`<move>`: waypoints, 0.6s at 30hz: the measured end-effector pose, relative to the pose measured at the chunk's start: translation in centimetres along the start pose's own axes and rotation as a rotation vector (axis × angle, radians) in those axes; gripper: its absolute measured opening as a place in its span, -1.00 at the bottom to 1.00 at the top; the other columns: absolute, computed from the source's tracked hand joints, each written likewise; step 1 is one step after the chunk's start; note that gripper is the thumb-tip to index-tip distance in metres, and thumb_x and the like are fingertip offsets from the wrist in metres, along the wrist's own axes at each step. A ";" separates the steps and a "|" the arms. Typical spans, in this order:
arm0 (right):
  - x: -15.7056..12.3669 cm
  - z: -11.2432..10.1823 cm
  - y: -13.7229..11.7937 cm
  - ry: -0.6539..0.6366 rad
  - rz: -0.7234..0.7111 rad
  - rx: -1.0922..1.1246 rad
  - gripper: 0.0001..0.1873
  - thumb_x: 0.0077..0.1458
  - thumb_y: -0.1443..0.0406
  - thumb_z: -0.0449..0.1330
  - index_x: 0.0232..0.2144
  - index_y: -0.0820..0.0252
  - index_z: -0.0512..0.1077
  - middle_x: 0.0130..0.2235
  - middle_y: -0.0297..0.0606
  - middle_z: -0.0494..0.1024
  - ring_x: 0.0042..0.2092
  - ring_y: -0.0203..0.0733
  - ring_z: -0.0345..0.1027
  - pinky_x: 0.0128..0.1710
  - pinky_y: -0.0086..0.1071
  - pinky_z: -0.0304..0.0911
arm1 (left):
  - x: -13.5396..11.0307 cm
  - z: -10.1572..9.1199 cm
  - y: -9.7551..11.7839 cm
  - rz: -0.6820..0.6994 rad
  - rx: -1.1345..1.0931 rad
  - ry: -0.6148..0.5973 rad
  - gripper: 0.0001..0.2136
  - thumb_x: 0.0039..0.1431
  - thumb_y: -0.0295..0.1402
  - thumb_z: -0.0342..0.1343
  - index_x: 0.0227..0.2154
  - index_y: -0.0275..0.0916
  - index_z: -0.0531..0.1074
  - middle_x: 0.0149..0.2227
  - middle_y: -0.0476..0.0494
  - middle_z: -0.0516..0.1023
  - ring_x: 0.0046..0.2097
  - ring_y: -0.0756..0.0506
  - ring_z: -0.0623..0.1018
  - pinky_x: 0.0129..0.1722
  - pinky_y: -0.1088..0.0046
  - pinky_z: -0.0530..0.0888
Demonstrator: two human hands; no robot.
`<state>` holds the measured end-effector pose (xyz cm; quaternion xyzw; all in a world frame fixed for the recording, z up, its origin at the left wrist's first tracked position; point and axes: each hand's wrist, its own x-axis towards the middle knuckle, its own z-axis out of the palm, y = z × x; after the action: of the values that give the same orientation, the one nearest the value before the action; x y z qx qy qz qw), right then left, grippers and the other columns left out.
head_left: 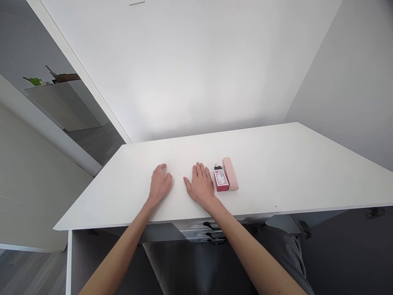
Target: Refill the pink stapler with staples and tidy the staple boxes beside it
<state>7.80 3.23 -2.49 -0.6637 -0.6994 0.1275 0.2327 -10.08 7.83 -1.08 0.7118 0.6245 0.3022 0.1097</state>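
Observation:
Both my hands rest palm down on a white table (pixel 276 164). My left hand (pixel 160 183) lies flat with the fingers loosely together and holds nothing. My right hand (pixel 201 183) lies flat with the fingers spread and holds nothing. Just right of my right hand sits a small red box (pixel 221 180) with a white label. A pink stapler (pixel 231 173) lies along the box's right side, touching it. A small dark piece (pixel 217 166) shows at the far end of the box.
A white wall stands behind the table. Under the table's front edge are grey drawers with black handles (pixel 211 235). To the far left, a shelf (pixel 58 82) carries a green thing and a brown box. A black bracket (pixel 376 212) hangs under the table's right side.

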 end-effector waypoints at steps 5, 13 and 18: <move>0.2 -0.2 1.1 0.034 0.061 0.001 -0.20 0.40 0.06 -0.11 0.41 0.64 0.02 0.48 0.22 -0.10 0.51 0.14 -0.31 0.46 -0.02 -0.40 | -0.1 -0.1 0.2 -0.017 -0.011 -0.018 -0.55 0.26 -0.35 -0.02 0.20 -0.31 0.28 0.27 -0.35 0.39 0.35 -0.30 0.31 0.33 0.03 0.28; 0.1 -0.6 2.8 0.051 0.056 -0.021 -0.20 0.39 0.05 -0.11 0.40 0.63 0.05 0.48 0.19 -0.07 0.51 0.13 -0.29 0.46 -0.06 -0.37 | -0.3 -0.2 0.2 0.000 -0.004 -0.027 -0.56 0.24 -0.35 0.00 0.18 -0.26 0.29 0.27 -0.31 0.39 0.36 -0.31 0.28 0.30 0.04 0.32; 0.2 -1.3 4.7 0.034 0.042 -0.037 -0.21 0.40 0.07 -0.13 0.40 0.65 0.03 0.48 0.19 -0.09 0.51 0.10 -0.31 0.46 -0.10 -0.38 | -0.2 -0.2 0.1 0.015 0.010 -0.047 -0.55 0.25 -0.33 -0.01 0.19 -0.27 0.28 0.28 -0.31 0.37 0.37 -0.31 0.26 0.29 0.06 0.33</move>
<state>12.54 3.71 -3.68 -0.6845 -0.6836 0.1079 0.2293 -10.16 7.55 -0.97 0.7240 0.6178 0.2829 0.1186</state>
